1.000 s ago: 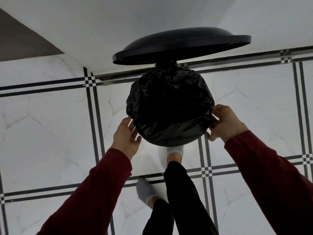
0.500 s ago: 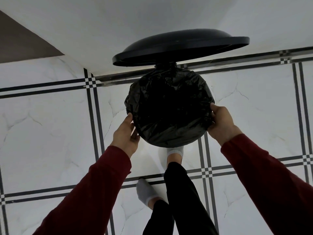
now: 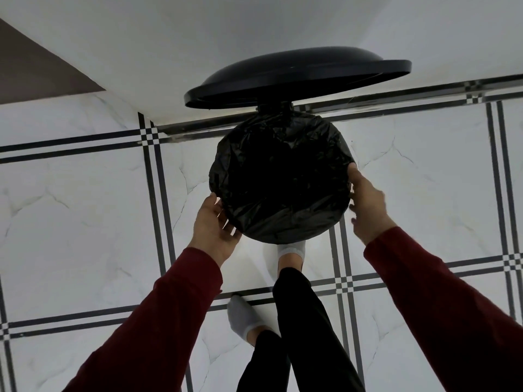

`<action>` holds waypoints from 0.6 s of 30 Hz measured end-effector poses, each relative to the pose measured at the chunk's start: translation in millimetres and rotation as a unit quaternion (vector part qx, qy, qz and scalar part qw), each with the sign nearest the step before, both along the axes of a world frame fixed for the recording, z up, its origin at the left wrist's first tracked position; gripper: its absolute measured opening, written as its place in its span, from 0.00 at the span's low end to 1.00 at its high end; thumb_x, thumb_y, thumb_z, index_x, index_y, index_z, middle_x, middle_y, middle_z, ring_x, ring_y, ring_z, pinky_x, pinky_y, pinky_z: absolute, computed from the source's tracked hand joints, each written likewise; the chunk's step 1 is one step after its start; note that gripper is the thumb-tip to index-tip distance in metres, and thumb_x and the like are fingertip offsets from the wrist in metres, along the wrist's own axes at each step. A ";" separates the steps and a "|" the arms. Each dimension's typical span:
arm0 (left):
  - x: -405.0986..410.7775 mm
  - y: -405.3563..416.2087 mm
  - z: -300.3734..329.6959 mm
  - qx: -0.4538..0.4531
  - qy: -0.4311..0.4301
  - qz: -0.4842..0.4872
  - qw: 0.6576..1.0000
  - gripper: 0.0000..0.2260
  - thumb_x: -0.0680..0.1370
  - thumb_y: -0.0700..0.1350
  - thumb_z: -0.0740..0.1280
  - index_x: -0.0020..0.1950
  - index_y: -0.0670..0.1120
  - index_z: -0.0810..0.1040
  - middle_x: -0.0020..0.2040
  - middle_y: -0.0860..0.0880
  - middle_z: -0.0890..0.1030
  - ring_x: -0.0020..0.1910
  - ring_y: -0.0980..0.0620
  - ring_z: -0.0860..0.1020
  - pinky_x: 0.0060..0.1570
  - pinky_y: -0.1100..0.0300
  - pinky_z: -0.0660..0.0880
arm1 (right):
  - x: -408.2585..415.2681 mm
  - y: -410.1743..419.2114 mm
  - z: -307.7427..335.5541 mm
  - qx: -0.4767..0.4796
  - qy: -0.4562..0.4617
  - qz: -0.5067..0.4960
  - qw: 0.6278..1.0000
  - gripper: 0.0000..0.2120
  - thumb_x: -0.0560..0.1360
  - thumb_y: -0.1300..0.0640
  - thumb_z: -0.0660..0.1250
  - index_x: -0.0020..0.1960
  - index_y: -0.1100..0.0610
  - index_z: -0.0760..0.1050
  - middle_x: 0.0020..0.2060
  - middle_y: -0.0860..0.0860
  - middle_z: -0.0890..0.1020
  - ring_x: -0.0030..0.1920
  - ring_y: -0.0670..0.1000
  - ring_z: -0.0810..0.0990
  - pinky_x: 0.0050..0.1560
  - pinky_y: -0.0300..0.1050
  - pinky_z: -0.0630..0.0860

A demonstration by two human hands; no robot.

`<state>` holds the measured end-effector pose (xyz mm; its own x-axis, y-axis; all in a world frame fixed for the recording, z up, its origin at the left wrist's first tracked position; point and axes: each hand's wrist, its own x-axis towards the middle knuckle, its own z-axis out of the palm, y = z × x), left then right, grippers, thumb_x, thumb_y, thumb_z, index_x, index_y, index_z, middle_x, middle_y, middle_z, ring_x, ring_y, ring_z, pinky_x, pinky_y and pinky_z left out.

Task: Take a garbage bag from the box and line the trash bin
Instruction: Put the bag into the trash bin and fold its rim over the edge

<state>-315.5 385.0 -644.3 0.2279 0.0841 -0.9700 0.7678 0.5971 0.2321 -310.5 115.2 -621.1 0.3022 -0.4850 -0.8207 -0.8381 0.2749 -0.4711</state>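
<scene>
Looking down, you stood over a white marble-look floor crossed by dark double grout lines, with a white wall meeting it at the top of the view. Against that wall stood the round trash bin, its black lid raised and tilted back on its hinge. The black garbage bag already lined the bin, its crinkled film folded outward over the whole rim so the bin's own wall barely showed. Your dark red sleeves reached in from both lower corners. Your legs, in black trousers, came up between them, one grey-socked foot set right at the bin's base and partly hidden under it, the other foot further back on a grout line. Your left hand was apart, palm up and fingers loosely curled, touching the bag's lower left edge without pinching it. Your right hand lay against the bag's right edge, fingertips pressed to the film; whether it was clamped on the plastic I cannot tell.
</scene>
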 end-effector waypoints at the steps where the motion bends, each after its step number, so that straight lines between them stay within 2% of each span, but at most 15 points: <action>1: -1.1 -0.4 0.2 0.000 -0.002 0.010 1.000 0.15 0.80 0.56 0.68 0.59 0.49 0.84 0.56 0.51 0.85 0.59 0.49 0.82 0.55 0.52 0.79 | -4.9 2.8 -1.0 -0.167 -0.018 0.056 0.984 0.17 0.72 0.37 0.69 0.42 0.50 0.76 0.43 0.48 0.79 0.45 0.50 0.79 0.42 0.42 0.73; 2: -1.6 -1.6 0.3 0.006 -0.006 0.018 1.000 0.14 0.80 0.55 0.68 0.59 0.48 0.83 0.56 0.51 0.85 0.58 0.49 0.82 0.55 0.53 0.79 | -8.5 8.7 -1.3 -0.297 -0.089 0.111 0.944 0.12 0.73 0.41 0.68 0.43 0.50 0.76 0.45 0.47 0.78 0.47 0.49 0.77 0.46 0.40 0.72; 3: -2.6 -3.8 0.9 0.015 -0.012 0.027 0.999 0.13 0.80 0.53 0.68 0.59 0.47 0.83 0.55 0.50 0.85 0.57 0.49 0.82 0.55 0.53 0.79 | -12.2 19.4 -0.1 -0.356 -0.181 0.195 0.896 0.08 0.74 0.46 0.67 0.45 0.50 0.78 0.47 0.47 0.79 0.50 0.48 0.76 0.51 0.38 0.72; 5: -3.0 -8.8 2.6 0.028 -0.022 0.035 0.999 0.10 0.78 0.49 0.69 0.57 0.47 0.82 0.52 0.49 0.84 0.53 0.49 0.83 0.57 0.53 0.81 | -15.7 47.6 1.5 -0.327 -0.280 0.404 0.807 0.10 0.77 0.50 0.65 0.52 0.51 0.82 0.51 0.48 0.83 0.55 0.49 0.77 0.56 0.38 0.73; 6: -3.0 -11.6 4.5 0.033 -0.024 0.037 0.998 0.09 0.77 0.47 0.69 0.55 0.48 0.81 0.51 0.49 0.84 0.51 0.49 0.82 0.57 0.53 0.81 | -15.5 61.1 -0.1 -0.296 -0.267 0.507 0.764 0.14 0.78 0.47 0.63 0.57 0.51 0.82 0.54 0.49 0.84 0.57 0.52 0.78 0.58 0.43 0.75; 8: -2.2 -16.8 6.9 0.039 -0.026 0.039 0.998 0.12 0.76 0.46 0.69 0.58 0.47 0.82 0.52 0.48 0.85 0.52 0.48 0.83 0.60 0.52 0.81 | -11.5 78.3 -11.4 -0.265 -0.159 0.663 0.681 0.21 0.81 0.42 0.56 0.65 0.51 0.79 0.59 0.50 0.83 0.61 0.56 0.79 0.61 0.51 0.76; 11: -0.3 -20.3 8.9 0.044 -0.024 0.042 0.998 0.17 0.77 0.46 0.68 0.66 0.46 0.81 0.60 0.46 0.85 0.60 0.46 0.82 0.65 0.47 0.79 | -2.1 77.7 -23.1 -0.153 -0.003 0.799 0.582 0.24 0.84 0.43 0.49 0.71 0.53 0.72 0.57 0.57 0.81 0.58 0.61 0.80 0.57 0.54 0.76; 12: 0.2 -20.2 8.6 0.046 -0.023 0.044 0.998 0.17 0.78 0.46 0.68 0.66 0.46 0.81 0.62 0.45 0.84 0.62 0.45 0.82 0.65 0.46 0.78 | -1.8 76.9 -23.4 -0.106 0.019 0.812 0.573 0.22 0.85 0.46 0.50 0.74 0.54 0.66 0.59 0.60 0.80 0.59 0.63 0.80 0.59 0.54 0.77; 14: 1.7 -19.6 8.1 0.048 -0.022 0.045 0.998 0.17 0.78 0.46 0.68 0.67 0.46 0.81 0.64 0.45 0.84 0.63 0.44 0.82 0.66 0.45 0.78 | -5.3 75.7 -24.6 -0.086 0.037 0.814 0.573 0.22 0.85 0.50 0.53 0.77 0.56 0.60 0.61 0.63 0.78 0.60 0.64 0.80 0.62 0.55 0.77; 16: 2.8 -20.3 7.4 0.051 -0.020 0.046 0.997 0.17 0.79 0.47 0.67 0.67 0.46 0.81 0.64 0.45 0.84 0.62 0.44 0.82 0.66 0.45 0.78 | -6.6 74.9 -23.5 -0.102 0.029 0.790 0.604 0.22 0.85 0.45 0.51 0.72 0.56 0.68 0.61 0.60 0.79 0.60 0.63 0.79 0.63 0.55 0.75; 18: 3.8 -20.7 7.5 0.055 -0.019 0.047 0.997 0.17 0.79 0.47 0.67 0.67 0.46 0.81 0.64 0.45 0.84 0.62 0.44 0.82 0.66 0.44 0.78 | -3.9 75.5 -26.6 -0.148 0.001 0.772 0.618 0.30 0.81 0.37 0.44 0.68 0.54 0.74 0.64 0.56 0.78 0.65 0.60 0.75 0.66 0.58 0.71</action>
<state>-311.7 364.3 -636.8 0.2505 0.2131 -0.9444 0.6985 0.6357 0.3287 -314.4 190.6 -647.7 0.5916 0.2506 -0.7663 0.0056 -0.9517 -0.3069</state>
